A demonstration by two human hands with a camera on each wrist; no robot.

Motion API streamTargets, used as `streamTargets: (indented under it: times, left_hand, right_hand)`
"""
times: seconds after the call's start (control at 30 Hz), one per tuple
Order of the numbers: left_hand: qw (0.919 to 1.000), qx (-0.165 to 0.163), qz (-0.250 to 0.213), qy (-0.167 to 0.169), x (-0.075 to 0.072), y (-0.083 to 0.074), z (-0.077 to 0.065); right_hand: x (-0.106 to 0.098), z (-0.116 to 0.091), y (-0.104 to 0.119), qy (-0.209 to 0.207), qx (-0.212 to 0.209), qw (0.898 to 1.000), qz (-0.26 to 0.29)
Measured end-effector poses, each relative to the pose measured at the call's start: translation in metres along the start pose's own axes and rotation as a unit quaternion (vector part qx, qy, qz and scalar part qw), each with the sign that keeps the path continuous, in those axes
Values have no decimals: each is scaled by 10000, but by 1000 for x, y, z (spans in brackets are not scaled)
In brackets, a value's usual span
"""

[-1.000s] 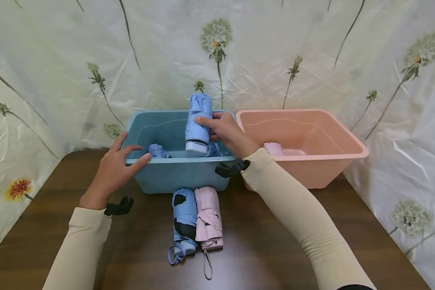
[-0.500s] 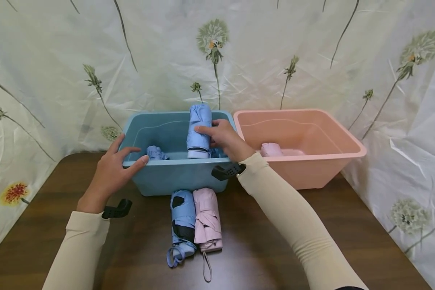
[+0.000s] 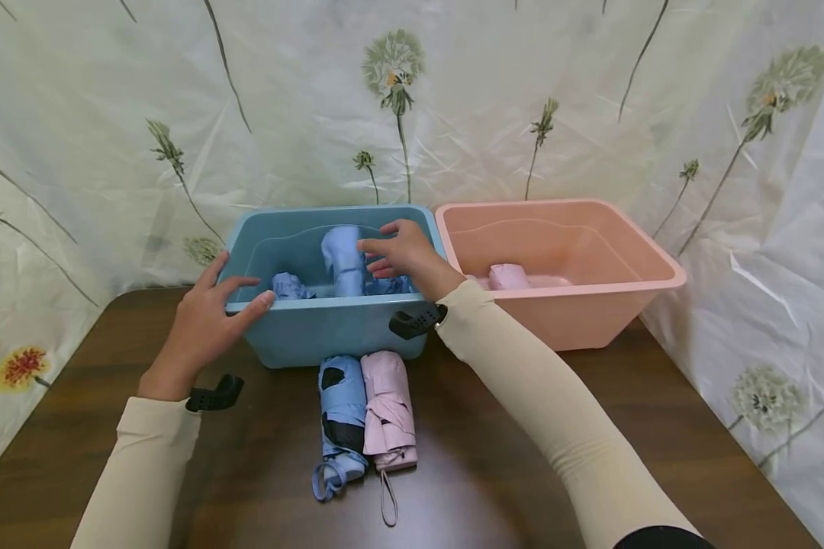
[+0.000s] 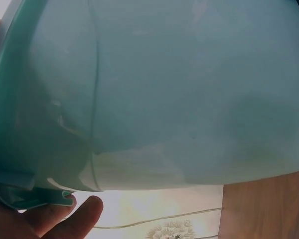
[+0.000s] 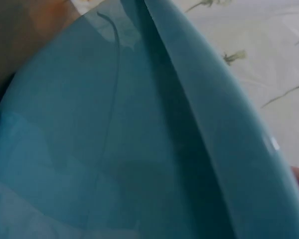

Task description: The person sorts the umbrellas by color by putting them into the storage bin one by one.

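Note:
A folded light-blue umbrella (image 3: pixel 344 259) leans inside the blue plastic tub (image 3: pixel 329 303), its top against the back wall. My right hand (image 3: pixel 412 255) hovers over the tub just right of it, fingers spread and thumb at its edge. Two other blue umbrellas, a left one (image 3: pixel 290 287) and a right one (image 3: pixel 387 286), lie lower in the tub, mostly hidden by its front wall. My left hand (image 3: pixel 202 324) grips the tub's front left corner, thumb over the front rim; in the left wrist view its fingers (image 4: pixel 82 219) reach round the rim.
On the dark wooden table (image 3: pixel 508 457), a blue umbrella (image 3: pixel 343 415) and a pink umbrella (image 3: pixel 389 408) lie side by side before the tub. To the right stands a pink tub (image 3: pixel 577 301) with a pink umbrella (image 3: pixel 509 277) in it. A flowered sheet (image 3: pixel 302 114) hangs behind.
My right hand has lowered the light-blue umbrella into the blue tub and let go of it. The umbrella has tipped backward and sits lower and further left. My left hand stays at the rim.

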State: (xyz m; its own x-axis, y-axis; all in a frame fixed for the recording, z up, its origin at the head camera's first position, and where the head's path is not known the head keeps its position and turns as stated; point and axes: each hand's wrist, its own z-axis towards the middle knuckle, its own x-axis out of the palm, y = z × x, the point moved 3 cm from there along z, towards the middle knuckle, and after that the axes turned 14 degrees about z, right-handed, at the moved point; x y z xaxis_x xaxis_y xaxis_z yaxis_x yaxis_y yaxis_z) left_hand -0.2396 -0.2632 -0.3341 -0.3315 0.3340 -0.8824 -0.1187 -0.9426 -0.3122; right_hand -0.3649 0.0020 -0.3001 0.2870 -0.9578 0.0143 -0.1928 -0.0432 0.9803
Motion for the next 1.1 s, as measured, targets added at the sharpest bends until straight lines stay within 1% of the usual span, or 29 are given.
streamTargets:
  times: [0.1, 0.2, 0.63, 0.83, 0.97, 1.1]
  left_hand:
    - [10000, 3, 39, 16, -1, 1, 1]
    - [10000, -3, 42, 17, 0, 1, 0]
    - [10000, -2, 43, -34, -1, -2, 1]
    - [10000, -20, 51, -23, -1, 0, 0]
    - [10000, -43, 62, 2, -2, 1, -1]
    - [10000, -27, 12, 13, -2, 2, 0]
  right_hand:
    - [2, 1, 2, 77, -103, 9997, 195]
    - [3, 0, 1, 97, -152, 9997, 138]
    - [0, -2, 3, 157, -444, 9985, 276]
    - [1, -2, 4, 133, -495, 9985, 216]
    - [3, -3, 6, 152, -612, 9980, 1]
    - [2, -4, 12, 162, -994, 9933, -574]
